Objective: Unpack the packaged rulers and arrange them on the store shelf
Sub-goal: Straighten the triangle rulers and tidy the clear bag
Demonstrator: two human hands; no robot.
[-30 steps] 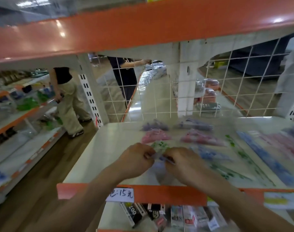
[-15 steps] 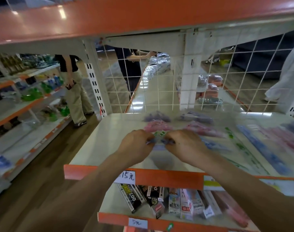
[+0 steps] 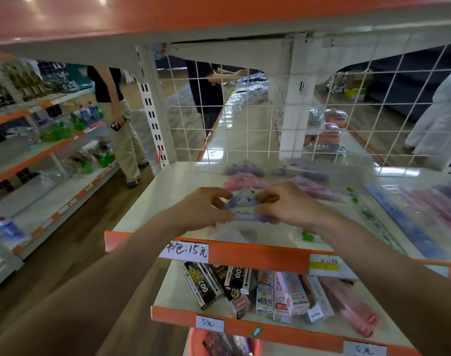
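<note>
Both of my hands hold a small clear packet of blue-patterned rulers (image 3: pixel 241 210) just above the front of the white store shelf (image 3: pixel 152 201). My left hand (image 3: pixel 206 209) pinches its left end and my right hand (image 3: pixel 281 205) pinches its right end. Behind them on the shelf lie pink rulers (image 3: pixel 241 181), purple rulers (image 3: pixel 242 168) and more pink ones (image 3: pixel 314 187). To the right lie long green-patterned rulers (image 3: pixel 368 214), a long blue ruler (image 3: pixel 404 227) and pink ones (image 3: pixel 440 204).
A white wire grid (image 3: pixel 245 111) backs the shelf, with an orange shelf (image 3: pixel 219 14) overhead. The lower shelf (image 3: pixel 168 294) holds black and pink boxes. Two people (image 3: pixel 119 119) stand in the aisles behind and to the left. An orange basket (image 3: pixel 196 343) sits at the bottom.
My view has tilted down, showing more of the lower shelf. My hands have stayed together on the packet and their fingers have spread it slightly wider.
</note>
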